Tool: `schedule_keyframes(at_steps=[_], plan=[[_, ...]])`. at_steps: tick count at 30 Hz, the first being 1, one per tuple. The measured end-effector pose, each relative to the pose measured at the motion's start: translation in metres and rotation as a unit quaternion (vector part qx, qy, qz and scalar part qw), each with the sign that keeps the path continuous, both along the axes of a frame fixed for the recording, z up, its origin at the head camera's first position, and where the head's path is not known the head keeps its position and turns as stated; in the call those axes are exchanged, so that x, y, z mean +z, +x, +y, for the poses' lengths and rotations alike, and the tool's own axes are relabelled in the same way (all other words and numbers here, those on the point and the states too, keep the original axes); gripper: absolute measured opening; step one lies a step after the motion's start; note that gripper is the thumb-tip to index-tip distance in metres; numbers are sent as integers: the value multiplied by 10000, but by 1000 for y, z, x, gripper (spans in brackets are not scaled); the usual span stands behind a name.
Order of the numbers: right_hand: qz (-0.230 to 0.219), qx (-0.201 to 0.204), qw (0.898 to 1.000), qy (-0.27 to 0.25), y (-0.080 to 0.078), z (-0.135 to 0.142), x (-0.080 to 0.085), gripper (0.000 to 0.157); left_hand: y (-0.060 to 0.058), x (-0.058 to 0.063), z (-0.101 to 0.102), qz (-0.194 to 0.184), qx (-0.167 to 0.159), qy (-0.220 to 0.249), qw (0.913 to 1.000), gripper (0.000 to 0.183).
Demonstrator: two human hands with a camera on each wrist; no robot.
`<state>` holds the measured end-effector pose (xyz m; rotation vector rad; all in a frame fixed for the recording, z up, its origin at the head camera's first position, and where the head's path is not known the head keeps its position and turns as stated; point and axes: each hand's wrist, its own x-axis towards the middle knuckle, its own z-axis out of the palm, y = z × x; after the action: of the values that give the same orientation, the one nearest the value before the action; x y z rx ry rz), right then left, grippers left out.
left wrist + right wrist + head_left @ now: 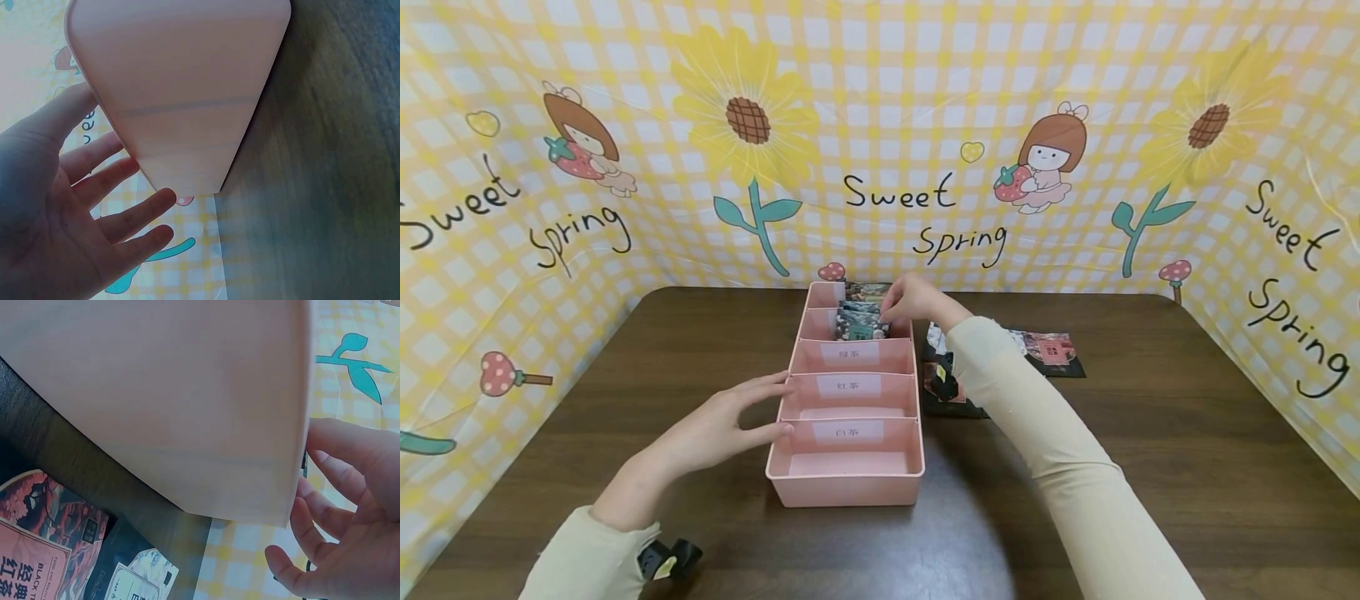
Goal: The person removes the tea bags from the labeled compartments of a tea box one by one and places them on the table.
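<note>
A long pink divided box [848, 492] stands on the table, with paper labels on its dividers. Green-patterned tea packets [861, 323] sit upright in its second compartment from the back. My right hand [913, 298] reaches over the box's far right side and pinches the upper right edge of a packet there. In the right wrist view the box wall [187, 425] hides most of that packet. My left hand [718, 425] rests against the left rim, thumb and fingers spread. The left wrist view shows its fingers [106, 178] loosely extended along the box's side.
Further tea packets [865, 292] fill the rearmost compartment. To the right of the box lie dark packets with red pictures [1056, 350], partly behind my right sleeve [1037, 417]. A yellow checked cloth [880, 108] hangs around the brown table [700, 333].
</note>
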<state>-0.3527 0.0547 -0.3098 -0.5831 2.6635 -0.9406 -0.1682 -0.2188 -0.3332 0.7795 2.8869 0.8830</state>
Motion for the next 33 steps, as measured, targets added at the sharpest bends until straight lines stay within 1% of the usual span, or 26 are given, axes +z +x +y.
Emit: schedule_keyframes(at_steps=[4,11,14,18,24,29,33], plan=[[33,100,9999,88,5,0,3,10,0,0,1,-18,14,14,10000,55],[63,342,9991,233,5,2,5,15,-1,-2,1,15,-5,34,10000,55],[8,304,9994,180,6,4,6,17,-2,-2,1,13,17,17,10000,55],[-107,155,9998,-104,7,7,6,20,-2,-3,1,16,21,-20,10000,55],[18,15,9979,-641,8,14,6,25,-3,-5,1,12,24,-73,10000,55],[-141,-279,9943,-1017,10,20,11,28,-3,-4,1,59,20,-63,10000,55],[-168,-498,9893,-1362,13,23,16,28,-2,-3,1,94,-3,-35,9999,54]])
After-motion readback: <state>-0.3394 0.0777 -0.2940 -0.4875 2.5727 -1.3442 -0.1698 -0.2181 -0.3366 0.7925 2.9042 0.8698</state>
